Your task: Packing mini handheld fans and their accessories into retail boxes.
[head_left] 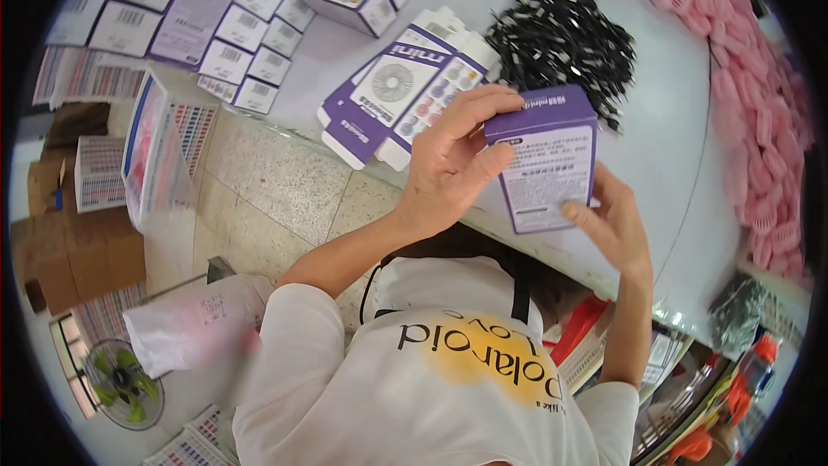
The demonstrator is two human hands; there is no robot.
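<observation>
We grasp a purple-and-white rectangular cardboard box (550, 179) between our bare left hand (450, 154) and right hand (616, 223), over the pale, flat tabletop (668, 147), near tangled black cables (561, 34).

The held box (554, 174) is purple and white, the cables (561, 43) black, the plastic pieces (766, 142) pink.

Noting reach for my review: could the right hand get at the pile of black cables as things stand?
Probably yes: the pile of black cables lies beyond the purple box, whose right side looks clear to pass. The right hand must first release the box, which the left hand also holds.
</observation>
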